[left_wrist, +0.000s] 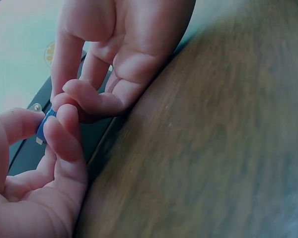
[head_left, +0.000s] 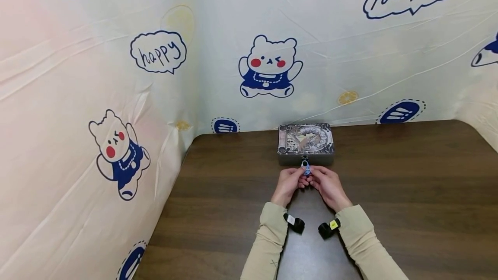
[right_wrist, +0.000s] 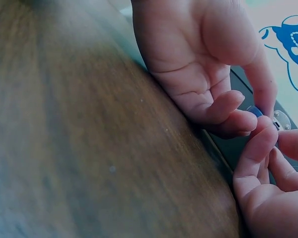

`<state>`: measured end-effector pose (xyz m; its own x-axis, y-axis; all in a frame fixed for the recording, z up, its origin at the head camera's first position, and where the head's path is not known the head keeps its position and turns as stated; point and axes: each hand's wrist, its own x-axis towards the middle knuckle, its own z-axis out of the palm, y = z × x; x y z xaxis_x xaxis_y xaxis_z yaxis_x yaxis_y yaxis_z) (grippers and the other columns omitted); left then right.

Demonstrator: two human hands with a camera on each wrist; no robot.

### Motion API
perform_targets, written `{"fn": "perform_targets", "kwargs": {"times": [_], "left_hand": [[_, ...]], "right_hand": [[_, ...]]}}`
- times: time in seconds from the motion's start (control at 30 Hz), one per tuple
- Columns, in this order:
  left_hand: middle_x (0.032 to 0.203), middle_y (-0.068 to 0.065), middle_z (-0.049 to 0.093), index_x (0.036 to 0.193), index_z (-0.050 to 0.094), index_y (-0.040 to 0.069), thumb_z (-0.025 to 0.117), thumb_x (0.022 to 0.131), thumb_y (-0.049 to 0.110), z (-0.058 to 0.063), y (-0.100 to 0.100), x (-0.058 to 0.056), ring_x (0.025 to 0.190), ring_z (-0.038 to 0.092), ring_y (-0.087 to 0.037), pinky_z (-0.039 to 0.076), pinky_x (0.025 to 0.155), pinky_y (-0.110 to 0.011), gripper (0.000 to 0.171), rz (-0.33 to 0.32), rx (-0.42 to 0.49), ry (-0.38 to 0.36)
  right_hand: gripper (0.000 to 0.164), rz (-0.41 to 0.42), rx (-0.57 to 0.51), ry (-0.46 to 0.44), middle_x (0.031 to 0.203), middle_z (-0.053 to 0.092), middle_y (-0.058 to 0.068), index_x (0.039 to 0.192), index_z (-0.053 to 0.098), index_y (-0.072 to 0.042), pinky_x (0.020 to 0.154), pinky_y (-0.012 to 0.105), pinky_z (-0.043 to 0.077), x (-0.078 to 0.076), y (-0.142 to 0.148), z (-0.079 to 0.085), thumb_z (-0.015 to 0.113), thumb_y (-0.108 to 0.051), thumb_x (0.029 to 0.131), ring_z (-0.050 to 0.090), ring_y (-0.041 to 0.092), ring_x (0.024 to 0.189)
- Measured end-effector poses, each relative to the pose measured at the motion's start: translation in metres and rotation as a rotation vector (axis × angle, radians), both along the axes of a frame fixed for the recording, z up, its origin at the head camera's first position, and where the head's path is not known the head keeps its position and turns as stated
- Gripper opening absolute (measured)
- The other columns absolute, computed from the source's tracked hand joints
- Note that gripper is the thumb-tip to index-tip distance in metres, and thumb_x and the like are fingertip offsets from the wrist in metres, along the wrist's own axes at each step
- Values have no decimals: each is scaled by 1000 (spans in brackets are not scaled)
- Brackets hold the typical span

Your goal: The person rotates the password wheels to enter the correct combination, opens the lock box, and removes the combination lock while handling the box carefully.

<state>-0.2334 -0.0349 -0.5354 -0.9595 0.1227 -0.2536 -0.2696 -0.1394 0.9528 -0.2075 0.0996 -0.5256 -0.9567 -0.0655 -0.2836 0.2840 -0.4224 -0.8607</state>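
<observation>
The fingers of the left hand [head_left: 287, 182] and of the right hand [head_left: 328, 185] both pinch a small blue padlock [head_left: 306, 169]. This padlock is at the front clasp [head_left: 305, 157] of a decorated box [head_left: 305, 138], which stands on the brown wooden table [head_left: 218, 211] near the patterned cloth [head_left: 218, 20].

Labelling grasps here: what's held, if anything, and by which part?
A small blue padlock-like piece, at the front of the dark rectangular patterned box: the left hand and right hand pinch its body from opposite sides.
</observation>
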Motion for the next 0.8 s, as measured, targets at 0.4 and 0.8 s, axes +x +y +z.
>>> {"fn": "perform_targets", "kwargs": {"times": [0.4,0.8], "left_hand": [[57,3,59,87,67,-3,60,92,13,0,1,1,48,56,-4,43,45,-15,19,-6,-9,6],[58,2,58,90,67,-5,62,92,14,3,1,3,49,55,-5,43,45,-15,20,8,-2,2]], "right_hand": [[13,-14,-15,-4,81,61,-3,102,60,-8,66,18,52,-2,0,-2,48,-6,99,59,7,71],[12,-12,-3,-8,82,61,-2,104,60,-5,66,19,52,-1,-1,-3,49,-7,99,59,8,71]]}}
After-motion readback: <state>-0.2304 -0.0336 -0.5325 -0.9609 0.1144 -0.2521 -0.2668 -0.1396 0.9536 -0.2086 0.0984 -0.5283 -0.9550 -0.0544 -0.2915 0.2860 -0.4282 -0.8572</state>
